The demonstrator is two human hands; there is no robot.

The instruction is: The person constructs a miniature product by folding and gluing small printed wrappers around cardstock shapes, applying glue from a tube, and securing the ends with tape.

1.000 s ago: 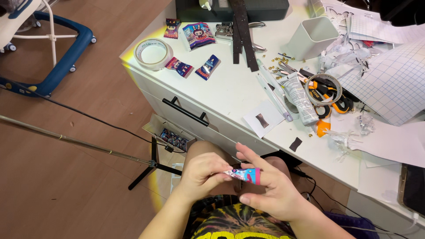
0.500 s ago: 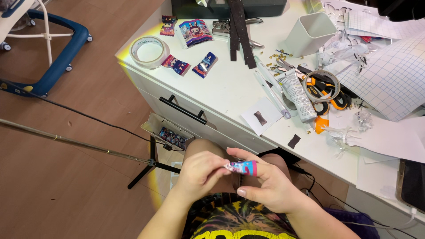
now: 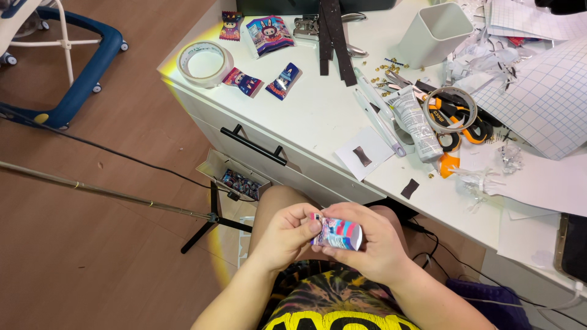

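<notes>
Over my lap, both hands hold a small colourful paper packet (image 3: 337, 233), printed pink, blue and white. My left hand (image 3: 287, 236) pinches its left end between thumb and fingers. My right hand (image 3: 370, 241) cups it from the right and below, with the open white end of the packet showing at the thumb. The packet sits level, just in front of the white desk's (image 3: 318, 116) front edge.
On the desk lie a roll of clear tape (image 3: 203, 63), several small colourful packets (image 3: 284, 80), a white square cup (image 3: 435, 33), black strips (image 3: 336, 36), a glue tube (image 3: 419, 122), orange scissors (image 3: 458, 125), grid paper (image 3: 544, 98) and paper scraps. A tripod leg (image 3: 208, 223) and cable cross the wooden floor.
My hands have kept the packet over my lap and turned it slightly. The view has shifted a little, so the desk sits higher in the frame.
</notes>
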